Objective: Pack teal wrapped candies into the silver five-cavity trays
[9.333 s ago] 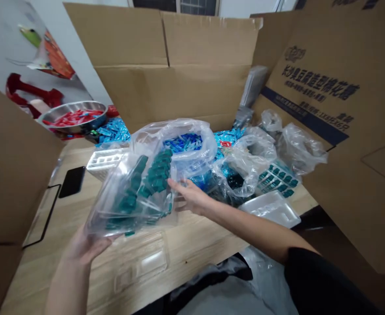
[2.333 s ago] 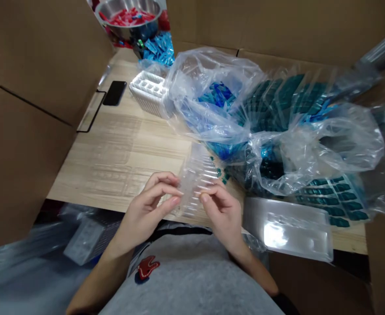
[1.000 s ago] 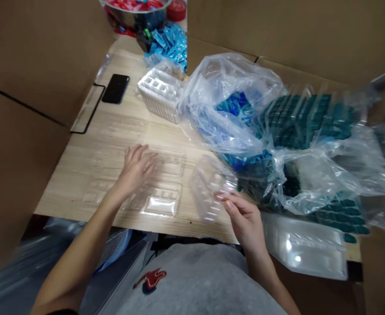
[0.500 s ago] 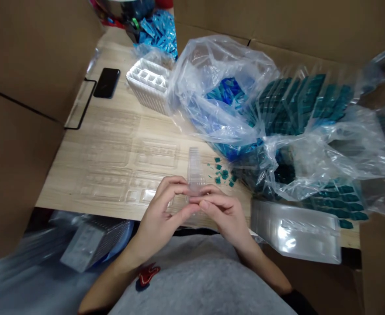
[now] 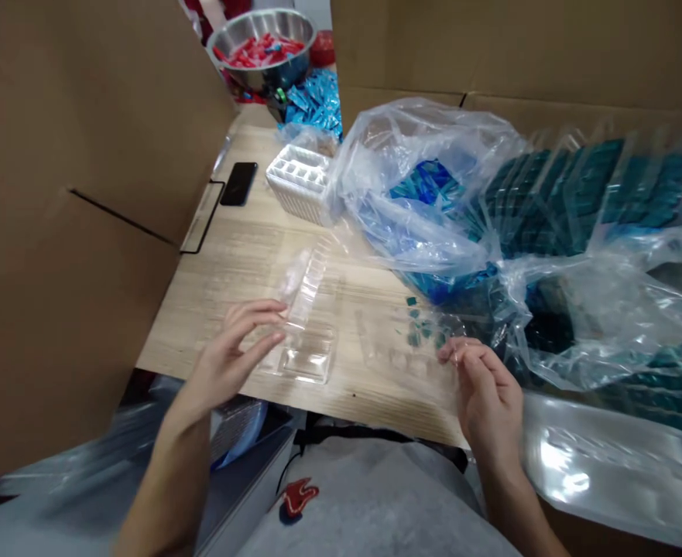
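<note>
My left hand [image 5: 230, 360] is over the left-middle of the table, its thumb and fingertips closed on the edge of a thin stack of clear plastic trays [image 5: 309, 290] held tilted on end. Apart from it, my right hand [image 5: 488, 391] pinches a single clear plastic tray [image 5: 402, 360] by its right side. Through that tray show small dark green pieces [image 5: 413, 338] scattered on the wood. Another clear tray [image 5: 309, 360] with moulded compartments lies flat beneath the left fingertips.
A large clear bag [image 5: 369, 131] holds blue wrappers. Trays filled with green pieces [image 5: 567, 193] stand at the right, with a stack of clear lids [image 5: 608, 464] in front. A white tray stack [image 5: 299, 186], phone [image 5: 239, 183] and steel bowl [image 5: 306, 35] are farther back; cardboard [image 5: 73, 232] walls the left.
My hands were together on the clear stack and have moved apart. The left carries the stack leftward; the right has drawn one tray away to the right. The view has shifted.
</note>
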Motion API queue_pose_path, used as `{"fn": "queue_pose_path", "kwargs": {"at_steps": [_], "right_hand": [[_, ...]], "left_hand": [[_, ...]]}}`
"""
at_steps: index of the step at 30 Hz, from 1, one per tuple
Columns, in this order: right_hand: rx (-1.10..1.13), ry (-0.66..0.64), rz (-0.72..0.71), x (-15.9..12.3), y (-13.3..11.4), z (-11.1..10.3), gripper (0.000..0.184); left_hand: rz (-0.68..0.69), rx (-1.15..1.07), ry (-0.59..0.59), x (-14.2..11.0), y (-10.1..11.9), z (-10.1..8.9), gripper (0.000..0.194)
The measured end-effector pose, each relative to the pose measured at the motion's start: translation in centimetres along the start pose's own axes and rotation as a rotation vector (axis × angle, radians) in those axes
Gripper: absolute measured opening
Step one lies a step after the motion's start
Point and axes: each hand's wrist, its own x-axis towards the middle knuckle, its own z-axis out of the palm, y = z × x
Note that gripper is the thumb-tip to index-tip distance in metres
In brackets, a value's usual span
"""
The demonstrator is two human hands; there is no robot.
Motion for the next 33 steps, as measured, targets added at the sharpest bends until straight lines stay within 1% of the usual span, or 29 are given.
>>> {"fn": "queue_pose_path", "kwargs": {"at_steps": [1,3,5,7,10,13,16,19,22,25,27,28,29,31,33], "right_hand": [[-0.042,-0.018,0.023,0.1,0.3,-0.3,0.024],[-0.141,-0.049,0.058,0.0,0.5,-0.5,0.026],[-0.223,-0.057,0.083,-0.2,0.6,-0.1,0.028],[-0.254,-0.052,0.110,-0.5,0.5,0.5,0.030],[-0.267,-0.038,0.149,-0.4,0.5,1.1,0.034],[-0.272,-0.032,0.186,0.0,0.5,1.1,0.038],[-0.249,-0.032,0.230,0.6,0.5,0.9,0.041],[-0.180,-0.008,0.307,1.1,0.4,1.0,0.039],[0.014,0.054,0.359,1.5,0.2,1.6,0.031],[0.246,0.123,0.429,1.9,0.1,2.3,0.028],[0.318,0.149,0.494,2.0,0.1,2.5,0.028],[0.330,0.152,0.524,1.9,0.2,2.5,0.029],[0.332,0.147,0.553,1.9,0.3,2.5,0.030],[0.342,0.125,0.606,1.6,0.5,2.4,0.032],[0.343,0.093,0.637,1.2,0.7,2.2,0.034]], "left_hand": [[0.053,0.137,-0.051,0.9,-1.5,-1.1,0.011],[0.117,0.433,-0.196,3.3,-4.6,-2.8,0.018],[0.111,0.539,-0.246,6.1,-7.4,-3.6,0.021],[0.121,0.584,-0.291,8.8,-9.9,-3.7,0.022],[0.170,0.610,-0.367,12.1,-12.8,-2.9,0.025],[0.202,0.617,-0.398,14.3,-15.2,-1.5,0.025],[0.189,0.624,-0.360,15.6,-17.4,0.3,0.020],[0.156,0.613,-0.303,16.2,-19.3,1.8,0.013],[0.110,0.577,-0.251,15.6,-20.2,2.2,0.012],[0.033,0.535,-0.145,13.4,-19.4,2.0,0.025],[-0.019,0.501,-0.076,10.8,-17.7,2.3,0.035],[-0.036,0.480,-0.062,9.2,-16.7,2.7,0.037],[-0.043,0.455,-0.074,7.5,-15.5,3.3,0.040],[-0.043,0.405,-0.139,4.0,-13.4,4.7,0.048],[-0.059,0.367,-0.185,1.2,-11.8,6.1,0.057]]}}
